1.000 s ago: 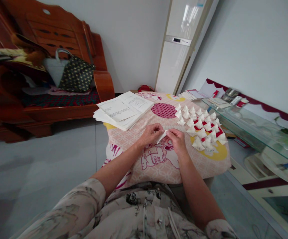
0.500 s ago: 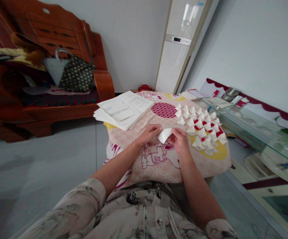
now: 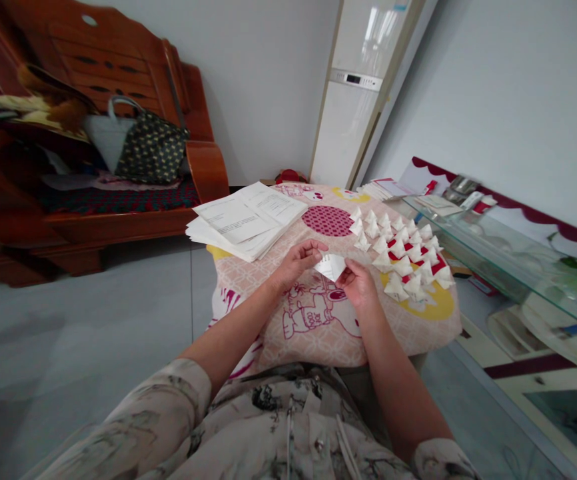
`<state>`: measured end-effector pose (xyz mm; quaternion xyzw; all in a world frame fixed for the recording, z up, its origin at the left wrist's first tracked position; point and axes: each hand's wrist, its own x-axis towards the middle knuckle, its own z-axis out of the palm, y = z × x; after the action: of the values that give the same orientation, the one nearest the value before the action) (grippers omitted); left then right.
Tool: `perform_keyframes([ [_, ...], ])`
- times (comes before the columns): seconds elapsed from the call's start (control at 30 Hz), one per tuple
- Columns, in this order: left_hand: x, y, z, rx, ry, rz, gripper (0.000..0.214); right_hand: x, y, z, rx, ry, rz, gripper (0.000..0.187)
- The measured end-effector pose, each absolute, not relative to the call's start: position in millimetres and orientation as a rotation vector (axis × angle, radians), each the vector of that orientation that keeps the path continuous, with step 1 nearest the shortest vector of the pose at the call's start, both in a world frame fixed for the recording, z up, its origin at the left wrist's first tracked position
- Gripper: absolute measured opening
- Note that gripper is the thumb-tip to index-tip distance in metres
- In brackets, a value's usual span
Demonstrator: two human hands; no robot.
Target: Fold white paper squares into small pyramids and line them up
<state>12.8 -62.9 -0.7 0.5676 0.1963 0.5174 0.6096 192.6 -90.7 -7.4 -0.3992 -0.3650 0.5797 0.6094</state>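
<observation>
A wooden bench (image 3: 118,67) with a dotted bag (image 3: 151,150) fills the upper left; a tall white air conditioner (image 3: 353,113) stands top centre; a glass cabinet (image 3: 508,257) lies right.

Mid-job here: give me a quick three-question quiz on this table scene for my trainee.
1. True or false: the left hand and the right hand both hold one small white paper.
2. Where do the folded paper triangles lie? A) on the bench B) on the right side of the table C) on the floor
3. Fill in: the stack of sheets lies at the table's far ____ corner.
Key: 1 true; 2 B; 3 left.
</observation>
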Motion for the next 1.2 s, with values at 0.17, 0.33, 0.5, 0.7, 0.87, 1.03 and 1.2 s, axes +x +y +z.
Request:
perform_keyframes([
  [0.17, 12.2, -59.8, -0.7, 1.272, 0.516, 1.254, 0.038, 193.6, -89.6, -9.3, -0.988, -0.909, 1.306, 0.029],
  [0.33, 9.8, -58.1, 0.2, 1.290, 0.526, 1.252, 0.032, 189.2, -91.9, -6.8, -1.018, -1.057, 1.012, 0.029],
  [0.5, 10.3, -60.2, 0.1, 1.329, 0.554, 1.168, 0.033, 186.6, -99.2, -4.2, -1.044, -1.292, 1.091, 0.021],
  [0.7, 7.3, -56.9, 3.3, 1.203, 0.469, 1.218, 0.045, 191.1, -96.6, -2.5, -0.941, -1.093, 1.195, 0.019],
  [0.87, 6.4, -52.8, -0.8, 1.287, 0.462, 1.091, 0.030, 192.4, -92.9, -2.3, -0.863, -1.008, 1.241, 0.021],
  [1.03, 7.1, -56.0, -2.5, 1.305, 0.486, 1.012, 0.021, 193.6, -93.2, -5.4, -0.875, -1.051, 1.204, 0.017],
  [1.2, 7.4, -57.8, 1.0, 1.397, 0.499, 1.139, 0.025, 198.4, -94.5, -0.7, -1.032, -1.264, 0.967, 0.017],
])
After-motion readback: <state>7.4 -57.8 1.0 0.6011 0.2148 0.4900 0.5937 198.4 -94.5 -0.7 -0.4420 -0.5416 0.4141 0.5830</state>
